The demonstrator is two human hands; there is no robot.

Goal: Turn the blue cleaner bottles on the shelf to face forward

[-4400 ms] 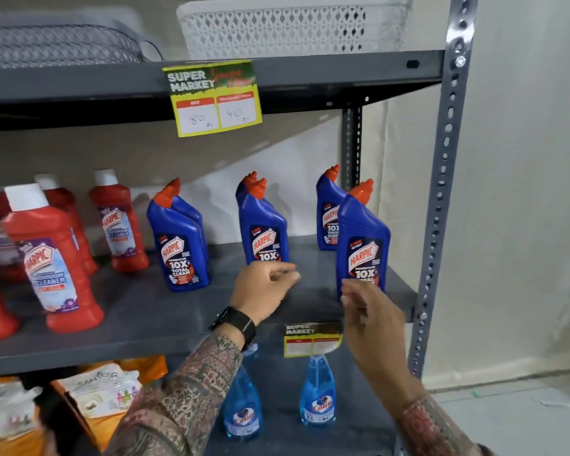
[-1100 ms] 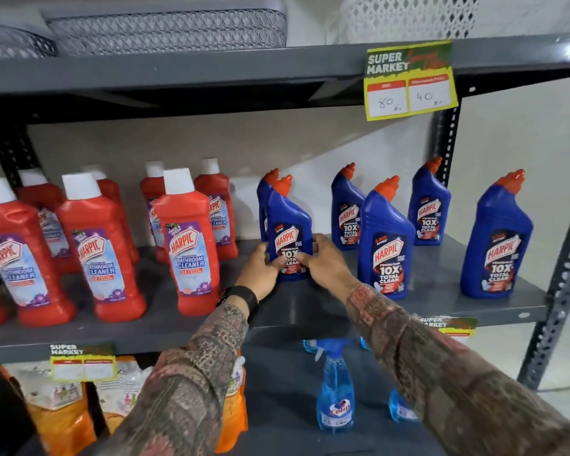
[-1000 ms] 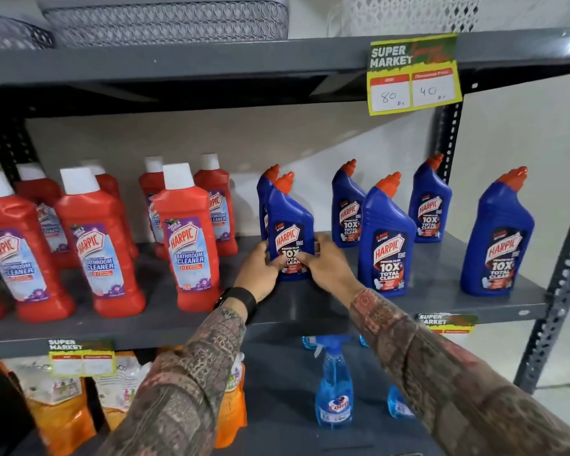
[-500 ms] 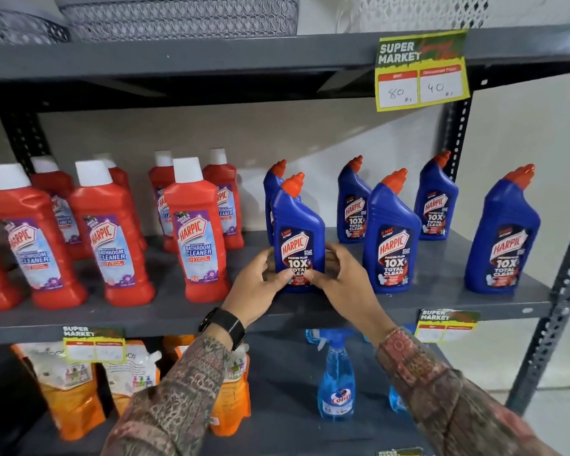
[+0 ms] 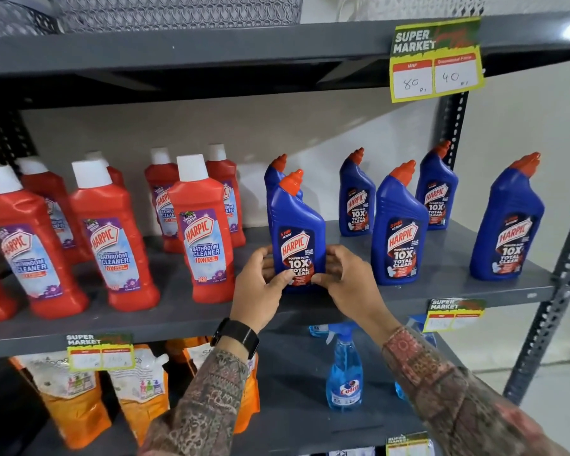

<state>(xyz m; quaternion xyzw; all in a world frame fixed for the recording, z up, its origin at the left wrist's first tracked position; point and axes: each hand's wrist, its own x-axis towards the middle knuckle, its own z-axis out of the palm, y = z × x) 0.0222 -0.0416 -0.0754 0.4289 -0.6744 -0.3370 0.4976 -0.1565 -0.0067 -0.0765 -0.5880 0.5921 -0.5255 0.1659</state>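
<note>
Several blue cleaner bottles with orange caps stand on the grey middle shelf. My left hand and my right hand clasp the base of the front-left blue bottle from both sides; its label faces me. Directly behind it a second blue bottle is mostly hidden. To the right stand a front blue bottle, two rear blue bottles and a far-right blue bottle, labels toward me.
Red bathroom cleaner bottles fill the shelf's left half, the nearest just left of my left hand. The shelf above carries a price tag and baskets. Below are spray bottles and orange pouches. A perforated upright stands at the right.
Both hands have drawn the front-left blue bottle forward toward the shelf edge, and its label is squarer to me. The camera has drifted slightly left and closer.
</note>
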